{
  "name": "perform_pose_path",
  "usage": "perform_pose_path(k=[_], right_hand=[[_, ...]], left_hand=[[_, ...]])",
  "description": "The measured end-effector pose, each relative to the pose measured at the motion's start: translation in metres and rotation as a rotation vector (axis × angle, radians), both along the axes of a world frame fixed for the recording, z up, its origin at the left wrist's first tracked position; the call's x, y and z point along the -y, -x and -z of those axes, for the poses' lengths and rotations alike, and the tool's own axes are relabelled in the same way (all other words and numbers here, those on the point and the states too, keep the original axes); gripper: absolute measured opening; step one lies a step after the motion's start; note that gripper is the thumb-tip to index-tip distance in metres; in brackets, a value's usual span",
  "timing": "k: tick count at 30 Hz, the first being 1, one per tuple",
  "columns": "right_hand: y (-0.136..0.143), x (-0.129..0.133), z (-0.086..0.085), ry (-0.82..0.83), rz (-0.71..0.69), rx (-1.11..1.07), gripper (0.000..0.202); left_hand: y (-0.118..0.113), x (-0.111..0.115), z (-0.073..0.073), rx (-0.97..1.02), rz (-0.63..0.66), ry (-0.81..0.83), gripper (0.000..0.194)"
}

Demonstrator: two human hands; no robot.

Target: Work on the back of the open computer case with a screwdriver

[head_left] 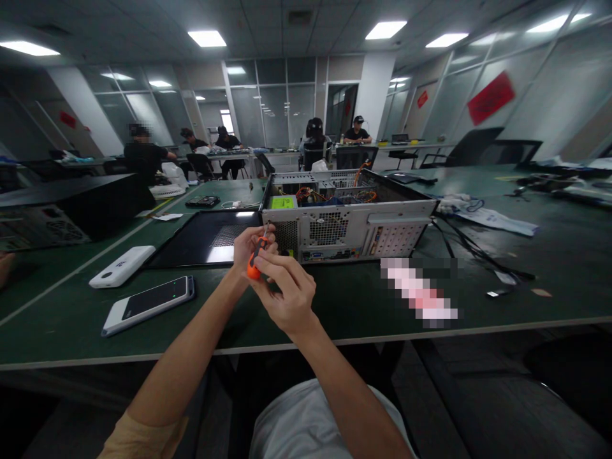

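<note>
Right hand [289, 290], screwdriver [253, 270] in its grip

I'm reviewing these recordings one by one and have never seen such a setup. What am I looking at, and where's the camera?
There's no robot here: a person is working bare-handed, filmed by one camera worn on the head, looking forward and down. The right hand holds an orange and black screwdriver by its handle. The left hand is at the screwdriver's tip end, beside the corner of an open computer case; what its fingers grip is unclear. On the green table also lie a black panel, a white device and a device with a dark screen.
</note>
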State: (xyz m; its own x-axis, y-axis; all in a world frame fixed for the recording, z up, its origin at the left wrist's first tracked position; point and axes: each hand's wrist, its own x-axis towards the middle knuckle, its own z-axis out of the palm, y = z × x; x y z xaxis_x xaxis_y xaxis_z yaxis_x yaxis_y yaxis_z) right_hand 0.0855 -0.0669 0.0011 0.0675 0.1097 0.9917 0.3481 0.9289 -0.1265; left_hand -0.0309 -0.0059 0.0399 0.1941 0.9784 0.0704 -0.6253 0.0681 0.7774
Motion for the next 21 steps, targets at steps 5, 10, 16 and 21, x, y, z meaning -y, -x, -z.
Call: perform_pose_path(k=[5, 10, 16, 21], right_hand=[[0.001, 0.001, 0.0, 0.048, 0.002, -0.041, 0.022], [0.001, 0.002, -0.003, 0.034, 0.005, -0.07, 0.021], [0.0, -0.001, 0.001, 0.038, -0.009, -0.02, 0.018], [-0.007, -0.007, 0.001, 0.04, -0.084, 0.015, 0.028]], left_hand=[[-0.002, -0.008, 0.014, -0.276, -0.224, -0.25, 0.018], [-0.004, -0.012, 0.038, -0.626, -0.758, -0.606, 0.024], [0.007, -0.026, 0.045, -1.11, -1.413, -0.824, 0.026], [0.009, -0.036, 0.039, -1.205, -1.428, -0.916, 0.052]])
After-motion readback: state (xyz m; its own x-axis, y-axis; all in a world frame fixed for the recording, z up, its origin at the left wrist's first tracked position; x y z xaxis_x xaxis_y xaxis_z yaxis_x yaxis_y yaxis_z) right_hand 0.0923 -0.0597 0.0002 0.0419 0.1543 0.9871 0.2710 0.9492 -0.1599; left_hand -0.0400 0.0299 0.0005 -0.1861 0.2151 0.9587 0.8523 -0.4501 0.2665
